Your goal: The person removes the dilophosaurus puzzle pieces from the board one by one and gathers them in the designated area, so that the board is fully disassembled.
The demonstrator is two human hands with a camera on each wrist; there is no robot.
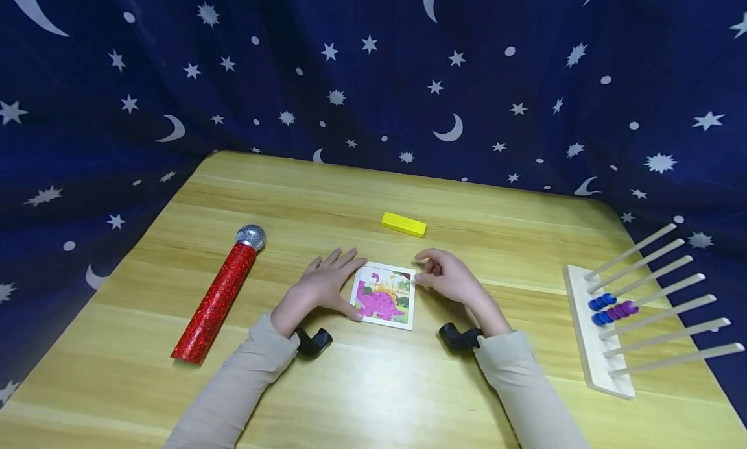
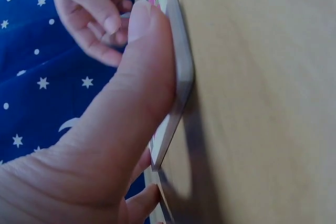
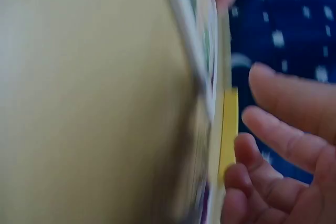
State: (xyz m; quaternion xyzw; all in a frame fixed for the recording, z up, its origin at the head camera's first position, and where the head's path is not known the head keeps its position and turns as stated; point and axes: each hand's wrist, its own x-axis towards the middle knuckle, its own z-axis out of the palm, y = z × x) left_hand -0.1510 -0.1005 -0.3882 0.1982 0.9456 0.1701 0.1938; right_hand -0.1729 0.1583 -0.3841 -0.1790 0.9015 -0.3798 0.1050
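Note:
A small jigsaw puzzle (image 1: 382,304) with a pink dinosaur lies in a white frame on the table. My left hand (image 1: 327,285) spreads along its left side, fingers straight, with the thumb at the lower left corner. In the left wrist view that thumb (image 2: 142,61) rests against the edge of the frame (image 2: 181,51). Beside the frame's upper right side is my right hand (image 1: 446,277), its fingers loosely bent. The right wrist view shows its thumb and fingers (image 3: 278,135) apart, with nothing between them.
Beyond the puzzle lies a yellow block (image 1: 403,224). A red glittery microphone (image 1: 216,300) is on the left. At the right stands a white counting rack (image 1: 595,345) with upright pegs and blue and purple beads. A starry dark blue cloth (image 1: 373,72) hangs behind the table (image 1: 373,397).

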